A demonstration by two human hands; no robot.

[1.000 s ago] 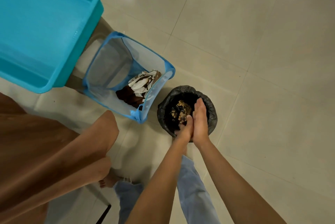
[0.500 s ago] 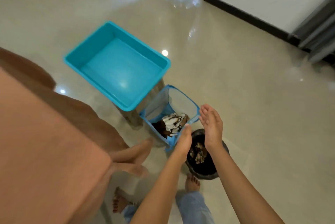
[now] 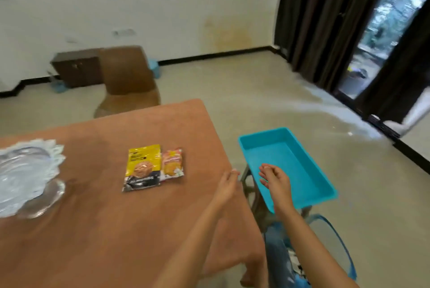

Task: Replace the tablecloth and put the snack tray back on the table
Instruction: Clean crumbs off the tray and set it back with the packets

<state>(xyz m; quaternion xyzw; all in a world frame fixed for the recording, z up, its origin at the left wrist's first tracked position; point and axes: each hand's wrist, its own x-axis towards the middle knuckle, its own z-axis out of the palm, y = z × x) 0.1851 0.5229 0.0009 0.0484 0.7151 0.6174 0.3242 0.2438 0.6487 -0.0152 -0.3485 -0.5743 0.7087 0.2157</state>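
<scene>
Left hand: the left hand (image 3: pixel 226 184) hangs over the right edge of the table (image 3: pixel 93 252), fingers nearly straight and close together, holding nothing; whether it touches the cloth cannot be told.
Right hand: the right hand (image 3: pixel 277 179) is loosely spread, palm turned to the left, empty, above the blue tub (image 3: pixel 300 162).
Tablecloth: the orange-brown tablecloth (image 3: pixel 130 224) covers the table and drapes over the near right corner.
Snack tray: the clear glass snack tray (image 3: pixel 25 171) stands on the cloth at the far left, well apart from both hands.
Packets: a yellow packet (image 3: pixel 143 166) and an orange packet (image 3: pixel 172 163) lie side by side, touching, mid-table.
Beside the table: the blue tub sits on a stand, with a mesh hamper (image 3: pixel 337 241) nearer.
</scene>
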